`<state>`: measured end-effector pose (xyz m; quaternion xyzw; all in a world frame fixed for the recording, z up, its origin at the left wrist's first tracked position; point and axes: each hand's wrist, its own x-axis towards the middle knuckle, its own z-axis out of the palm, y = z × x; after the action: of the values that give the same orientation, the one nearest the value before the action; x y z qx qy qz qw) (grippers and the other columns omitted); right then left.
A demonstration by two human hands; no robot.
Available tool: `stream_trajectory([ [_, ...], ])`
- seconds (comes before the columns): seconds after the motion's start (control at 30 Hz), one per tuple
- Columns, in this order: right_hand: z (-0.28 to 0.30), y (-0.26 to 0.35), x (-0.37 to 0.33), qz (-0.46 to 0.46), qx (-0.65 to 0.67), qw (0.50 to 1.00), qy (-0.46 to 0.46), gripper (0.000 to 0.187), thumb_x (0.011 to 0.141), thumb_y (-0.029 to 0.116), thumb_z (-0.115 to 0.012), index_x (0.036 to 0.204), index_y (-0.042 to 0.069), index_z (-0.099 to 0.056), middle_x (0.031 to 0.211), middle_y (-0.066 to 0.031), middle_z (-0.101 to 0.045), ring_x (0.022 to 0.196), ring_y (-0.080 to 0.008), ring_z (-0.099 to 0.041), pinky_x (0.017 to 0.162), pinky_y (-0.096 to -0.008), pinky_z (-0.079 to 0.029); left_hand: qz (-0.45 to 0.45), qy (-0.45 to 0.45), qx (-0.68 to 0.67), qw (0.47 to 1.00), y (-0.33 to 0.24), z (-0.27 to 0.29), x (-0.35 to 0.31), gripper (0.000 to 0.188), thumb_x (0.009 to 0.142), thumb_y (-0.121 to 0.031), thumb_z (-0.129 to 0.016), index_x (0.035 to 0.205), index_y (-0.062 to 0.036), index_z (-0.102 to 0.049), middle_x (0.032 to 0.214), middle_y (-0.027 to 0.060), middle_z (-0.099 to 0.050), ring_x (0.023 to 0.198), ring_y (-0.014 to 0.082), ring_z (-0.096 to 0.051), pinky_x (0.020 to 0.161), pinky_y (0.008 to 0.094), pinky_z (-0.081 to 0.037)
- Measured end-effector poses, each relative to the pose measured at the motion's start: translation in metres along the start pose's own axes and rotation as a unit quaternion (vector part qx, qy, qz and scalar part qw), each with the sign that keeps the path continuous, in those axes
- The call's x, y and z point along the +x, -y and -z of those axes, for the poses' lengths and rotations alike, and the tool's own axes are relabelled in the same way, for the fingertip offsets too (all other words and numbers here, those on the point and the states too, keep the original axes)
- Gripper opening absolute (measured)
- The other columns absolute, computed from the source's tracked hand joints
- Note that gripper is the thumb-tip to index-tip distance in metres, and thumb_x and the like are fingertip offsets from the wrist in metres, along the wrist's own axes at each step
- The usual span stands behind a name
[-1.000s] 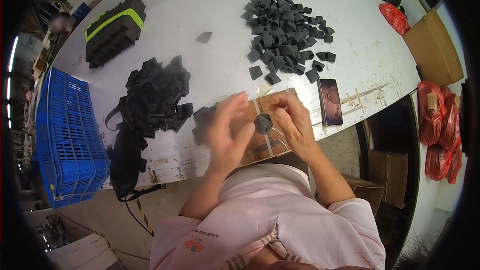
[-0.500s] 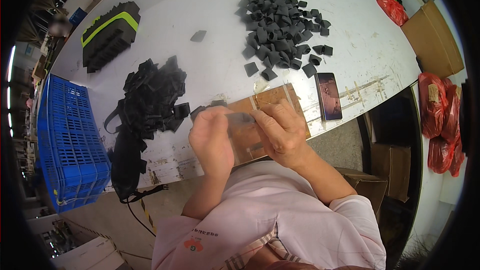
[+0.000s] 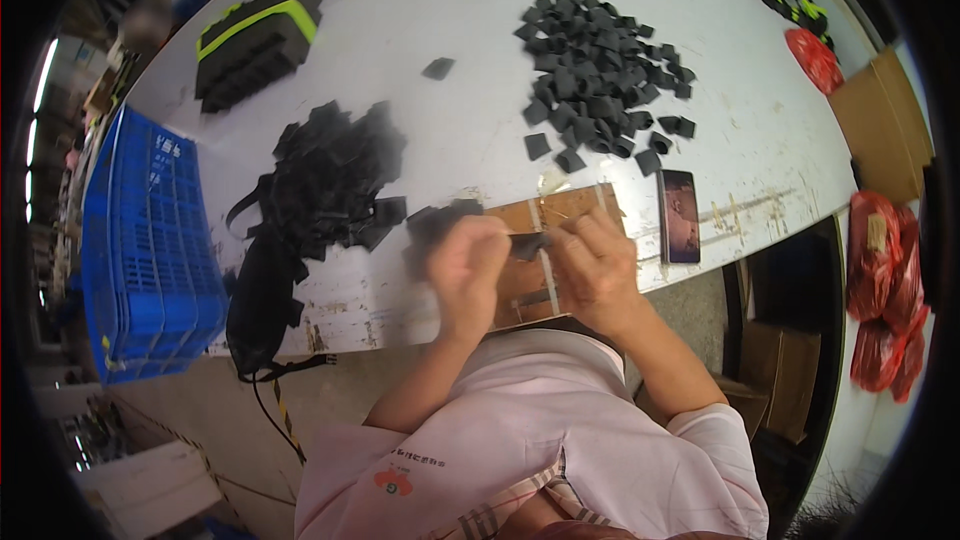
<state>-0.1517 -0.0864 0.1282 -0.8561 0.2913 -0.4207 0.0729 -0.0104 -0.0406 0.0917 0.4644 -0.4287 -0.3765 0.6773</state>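
Observation:
Over a brown wooden board (image 3: 524, 308) with pale strips, my right hand (image 3: 597, 275) pinches a small dark piece (image 3: 526, 246) between thumb and fingers. My left hand (image 3: 466, 272) is at the piece's left side, its fingers smeared by motion, so their grip cannot be made out. Beside and partly behind the left hand lie blurred dark pieces (image 3: 432, 223) on the table. Farther left is a heap of black strap-like pieces (image 3: 325, 175). A large pile of short dark grey tubes (image 3: 590, 75) lies beyond the board.
A phone (image 3: 680, 218) lies right of the board. At far left are a blue plastic crate (image 3: 165, 250) and a dark stack with a yellow-green band (image 3: 262, 40). One loose grey piece (image 3: 438, 68) lies mid-table. Red bags (image 3: 875, 270) and cardboard (image 3: 880, 120) line the right side.
The whole view has shifted slightly. My left hand is now blurred, its fingers drawn up beside the dark piece; my right hand still pinches it over the board.

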Motion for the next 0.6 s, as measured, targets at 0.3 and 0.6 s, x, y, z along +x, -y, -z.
stream_trajectory([
  [0.3, 0.012, -0.046, -0.003, -0.427, 0.315, 0.848, -0.002, 0.037, 0.086, 0.037, -0.050, 0.078, 0.003, -0.062, 0.061, -0.0007, -0.054, 0.053, -0.0054, -0.045, 0.047, -0.0188, -0.035, 0.022, -0.176, 0.488, 0.854, 0.100, 0.104, 0.019, 0.025, 0.075, -0.006, -0.059, 0.099, 0.0003, -0.055, 0.081, 0.0144, -0.057, 0.068, 0.0243, -0.056, 0.065, 0.0331, -0.045],
  [0.6, -0.021, 0.015, -0.039, -0.328, 0.296, 0.842, 0.310, 0.029, 0.083, 0.021, -0.053, 0.070, -0.005, -0.055, 0.061, -0.0158, -0.052, 0.055, -0.0233, -0.054, 0.056, -0.0344, -0.043, -0.043, -0.084, 0.553, 0.828, 0.090, 0.129, 0.028, 0.006, 0.070, 0.002, -0.060, 0.074, 0.0006, -0.055, 0.070, 0.0127, -0.053, 0.064, 0.0286, -0.054, 0.058, 0.0356, -0.042],
])
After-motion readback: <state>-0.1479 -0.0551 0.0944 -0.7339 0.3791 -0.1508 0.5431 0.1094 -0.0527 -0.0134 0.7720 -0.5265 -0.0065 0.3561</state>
